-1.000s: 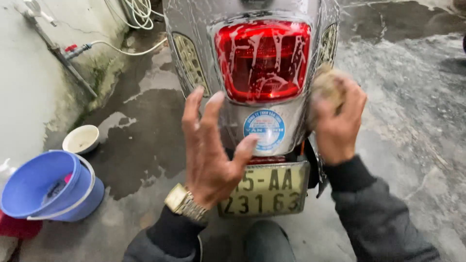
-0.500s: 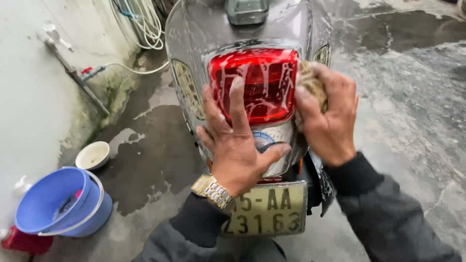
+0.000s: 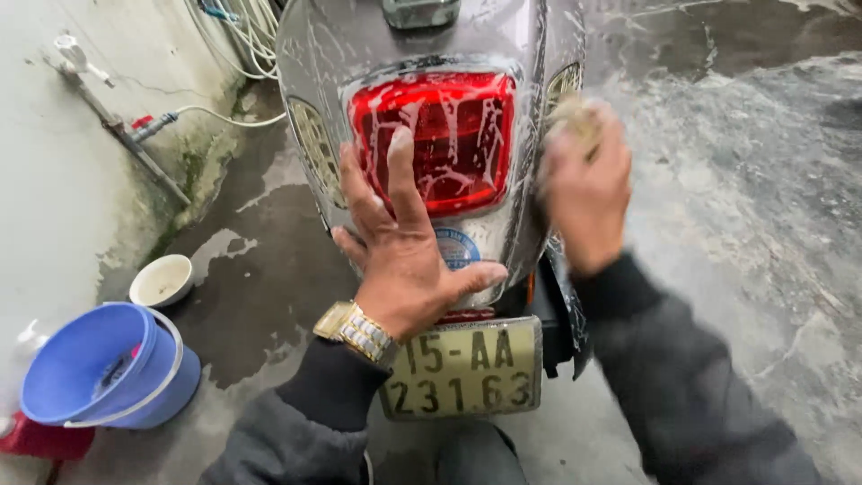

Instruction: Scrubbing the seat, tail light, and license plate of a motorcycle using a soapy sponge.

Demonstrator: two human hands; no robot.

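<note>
Since half a second ago, the right hand (image 3: 584,193) has slid its sponge (image 3: 575,115) up from beside the red tail light (image 3: 435,139) to the scooter's (image 3: 359,54) right edge, fingers curled tight around it, the hand blurred. Left hand (image 3: 404,242) lies flat and spread against the soapy rear panel, fingertips overlapping the lamp, covering most of a round blue sticker (image 3: 458,247). Below hangs the number plate (image 3: 462,368). On the wet floor (image 3: 763,180) at left sit a blue bucket (image 3: 108,368) and white bowl (image 3: 162,280).

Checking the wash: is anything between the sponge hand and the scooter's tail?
Nothing visible. The right hand presses the sponge straight onto the tail's right side; the left hand lies flat beside it, on the red lamp.
</note>
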